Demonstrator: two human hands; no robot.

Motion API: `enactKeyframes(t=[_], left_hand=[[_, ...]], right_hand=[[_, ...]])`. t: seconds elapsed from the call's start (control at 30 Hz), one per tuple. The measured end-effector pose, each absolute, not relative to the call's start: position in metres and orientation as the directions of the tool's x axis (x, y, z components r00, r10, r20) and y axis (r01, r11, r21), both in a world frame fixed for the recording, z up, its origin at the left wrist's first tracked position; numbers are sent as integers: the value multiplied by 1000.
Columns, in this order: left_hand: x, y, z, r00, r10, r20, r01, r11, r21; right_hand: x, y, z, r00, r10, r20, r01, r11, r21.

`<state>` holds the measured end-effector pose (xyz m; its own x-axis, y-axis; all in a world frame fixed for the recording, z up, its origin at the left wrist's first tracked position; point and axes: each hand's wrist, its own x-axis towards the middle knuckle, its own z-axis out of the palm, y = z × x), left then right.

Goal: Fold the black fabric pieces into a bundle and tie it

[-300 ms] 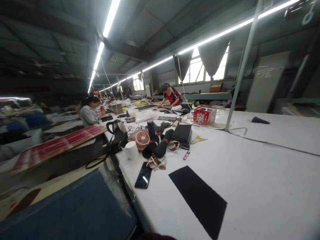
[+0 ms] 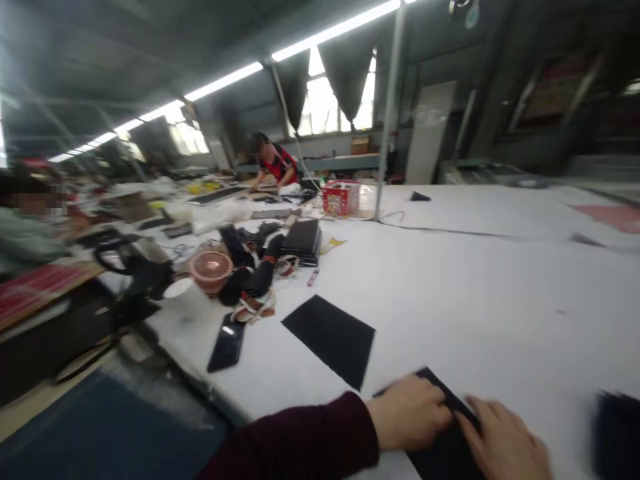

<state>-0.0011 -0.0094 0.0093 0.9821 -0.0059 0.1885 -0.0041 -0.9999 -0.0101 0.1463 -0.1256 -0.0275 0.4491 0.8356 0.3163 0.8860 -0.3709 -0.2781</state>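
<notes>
My left hand [image 2: 407, 413], in a dark red sleeve, rests curled on the near corner of a black sheet piece [image 2: 445, 453] lying on the white table [image 2: 475, 287]. My right hand [image 2: 505, 440] lies flat on the same piece, fingers spread, just right of the left hand. A second black rectangular piece [image 2: 330, 339] lies flat on the table a little beyond my left hand. At the far right edge a dark blurred shape [image 2: 617, 430] sits on the table.
A phone [image 2: 227, 343], pink fan [image 2: 210, 270], white cup [image 2: 176, 289], black bag [image 2: 137, 277], rolled items and a black stack [image 2: 303, 241] crowd the table's left side. A red box [image 2: 341, 198] and pole [image 2: 387, 110] stand farther back. Two people work at the far and left tables.
The view has swung right and down. Both my hands have come into view, resting on a black piece at the near edge; before, neither hand was visible.
</notes>
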Motion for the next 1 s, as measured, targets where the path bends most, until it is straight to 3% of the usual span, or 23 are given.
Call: enactKeyframes(t=[0.17,0.43,0.53,0.83,1.0], left_hand=[[11,-11,7,988,88,131,80,-995,66],[17,-13,6,992,85,94,77,-994,79],[14,-13,4,987,111,112,101,-990,97],[11,-11,-4,927,287,242,247,-951,185],[16,-6,-5,892,385,235,351,-920,173]], right_hand=[[143,-126,-22,502,824,263,860,-444,-250],[138,-124,-15,579,776,250,776,-429,-463],[144,-120,-22,547,792,271,787,-376,-489],[148,-116,-42,375,813,445,896,-195,-399],[145,-120,-46,294,815,499,936,-139,-324]])
